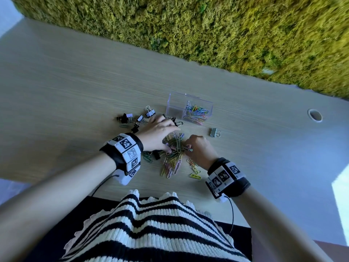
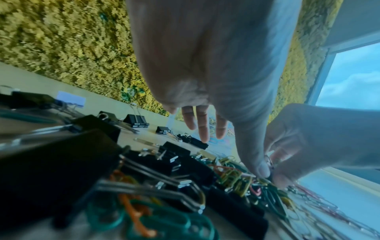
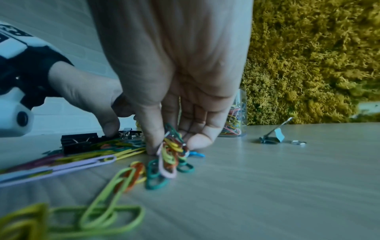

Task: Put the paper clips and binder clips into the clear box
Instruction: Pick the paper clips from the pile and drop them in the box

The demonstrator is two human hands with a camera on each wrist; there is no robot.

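The clear box (image 1: 174,104) stands on the table beyond my hands; its right compartment holds coloured paper clips (image 1: 196,114). A pile of loose paper clips (image 1: 174,155) lies between my hands. My left hand (image 1: 166,137) rests over the pile, fingers (image 2: 202,128) straight and holding nothing, thumb pressing on the clips. My right hand (image 3: 174,146) pinches a bunch of coloured paper clips (image 3: 171,155) between thumb and fingers, low on the table. Several black binder clips (image 1: 132,119) lie left of the box, more under my left hand (image 2: 164,162). A silver binder clip (image 1: 215,132) sits to the right.
The wooden table (image 1: 75,91) backs onto a green moss wall (image 1: 207,31). A round cable hole (image 1: 314,115) is at the far right. More loose paper clips (image 1: 195,172) lie near my right wrist, close to the table's near edge.
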